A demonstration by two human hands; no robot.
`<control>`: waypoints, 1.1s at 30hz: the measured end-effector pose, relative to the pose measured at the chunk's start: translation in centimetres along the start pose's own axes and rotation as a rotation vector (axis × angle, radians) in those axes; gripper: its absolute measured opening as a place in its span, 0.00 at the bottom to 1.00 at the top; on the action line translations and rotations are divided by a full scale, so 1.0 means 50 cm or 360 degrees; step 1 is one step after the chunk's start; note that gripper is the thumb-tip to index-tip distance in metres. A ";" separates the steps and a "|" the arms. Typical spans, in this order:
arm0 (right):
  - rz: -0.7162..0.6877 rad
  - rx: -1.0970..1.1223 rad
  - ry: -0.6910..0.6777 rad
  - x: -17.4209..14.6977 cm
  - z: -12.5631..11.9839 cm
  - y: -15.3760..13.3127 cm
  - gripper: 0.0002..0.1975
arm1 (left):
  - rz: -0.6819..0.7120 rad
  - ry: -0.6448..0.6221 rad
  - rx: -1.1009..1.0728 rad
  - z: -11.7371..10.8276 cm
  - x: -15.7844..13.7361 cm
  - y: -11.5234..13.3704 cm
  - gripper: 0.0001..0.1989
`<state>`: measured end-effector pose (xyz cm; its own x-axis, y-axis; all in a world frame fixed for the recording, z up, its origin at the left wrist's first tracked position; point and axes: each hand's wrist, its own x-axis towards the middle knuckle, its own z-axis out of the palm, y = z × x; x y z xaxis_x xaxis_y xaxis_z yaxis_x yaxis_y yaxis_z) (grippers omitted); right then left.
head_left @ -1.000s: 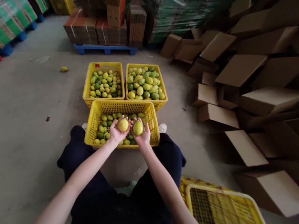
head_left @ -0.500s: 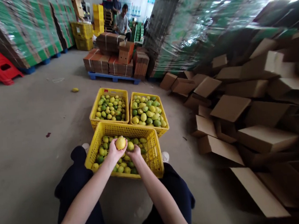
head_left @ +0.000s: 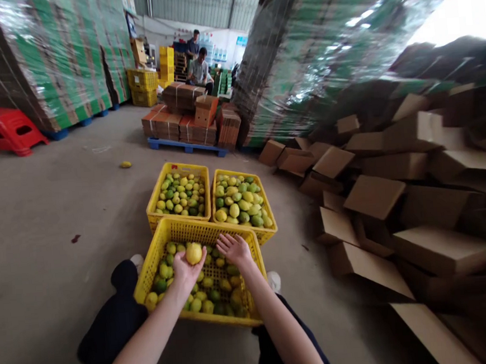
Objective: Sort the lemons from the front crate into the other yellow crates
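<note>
My left hand (head_left: 186,269) cradles a yellow lemon (head_left: 193,253) on its palm and fingers, above the near yellow crate (head_left: 156,259). My right hand (head_left: 235,249) is open with its fingers stretched out, over the right part of the same crate, and holds nothing. Green and yellow lemons (head_left: 196,305) lie loose in the near crate, some of them hidden by my hands and forearms. Just beyond stand two more yellow crates: the far left crate (head_left: 148,214) and the far right crate (head_left: 268,234), both full of lemons.
Open cardboard boxes (head_left: 374,197) lie heaped on the right. A pallet (head_left: 187,147) with flattened cartons stands ahead, with two people (head_left: 199,70) behind it. A red stool (head_left: 7,130) is at the left, and a single yellow fruit (head_left: 126,164) lies on the floor.
My right hand has let go of a lemon, opened and moved right, away from my left hand. The left hand keeps its lemon. The view has tilted up a little.
</note>
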<state>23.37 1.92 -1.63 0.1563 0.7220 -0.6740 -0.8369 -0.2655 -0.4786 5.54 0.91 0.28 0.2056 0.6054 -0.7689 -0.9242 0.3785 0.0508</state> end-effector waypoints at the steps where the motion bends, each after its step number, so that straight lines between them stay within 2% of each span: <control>1: -0.0028 0.0009 -0.0007 -0.008 -0.013 -0.014 0.16 | -0.0011 0.0052 0.0033 -0.008 0.008 -0.005 0.17; 7: -0.0198 0.0268 -0.0165 -0.024 -0.067 -0.089 0.16 | -0.0250 0.0284 0.0405 -0.069 0.061 -0.044 0.15; 10: -0.0239 0.0292 -0.0113 -0.023 -0.086 -0.088 0.16 | -0.0307 0.0348 0.0521 -0.092 0.073 -0.078 0.13; 12: -0.0245 0.0146 -0.0078 -0.025 -0.092 -0.064 0.13 | -0.0300 0.0355 0.0603 -0.098 0.077 -0.098 0.11; 15: -0.0224 -0.0333 -0.0109 -0.030 -0.087 0.000 0.09 | -0.0118 0.0216 0.0688 -0.085 0.076 -0.110 0.11; 17: -0.0148 -0.0572 -0.0113 -0.032 -0.074 0.047 0.17 | 0.0005 0.0074 0.0715 -0.066 0.065 -0.105 0.15; 19: -0.0037 -0.0581 -0.0137 -0.031 -0.059 0.082 0.22 | 0.0059 -0.0082 0.0804 -0.044 0.046 -0.094 0.19; 21: 0.0052 -0.0467 -0.0184 -0.028 -0.046 0.099 0.17 | 0.0095 -0.0252 0.0987 -0.026 0.021 -0.082 0.22; 24: 0.0187 -0.0272 -0.0216 -0.023 -0.042 0.102 0.07 | 0.0180 -0.0391 0.1249 -0.012 -0.010 -0.065 0.24; 28: 0.0351 -0.0118 -0.0066 -0.016 -0.058 0.088 0.07 | 0.0381 -0.0514 0.1598 -0.011 -0.024 -0.046 0.21; 30: 0.0331 -0.0142 0.0009 -0.006 -0.066 0.068 0.06 | 0.0320 -0.0565 0.1640 -0.016 -0.020 -0.041 0.18; 33: 0.0242 -0.0187 0.0089 0.021 -0.081 0.008 0.06 | 0.0172 -0.0526 0.1777 -0.032 -0.006 -0.041 0.19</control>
<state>25.32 0.00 -4.80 0.0644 0.6324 -0.7719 -0.7868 -0.4436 -0.4291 6.86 -1.16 -0.61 0.3689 0.7626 -0.5314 -0.1795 0.6194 0.7643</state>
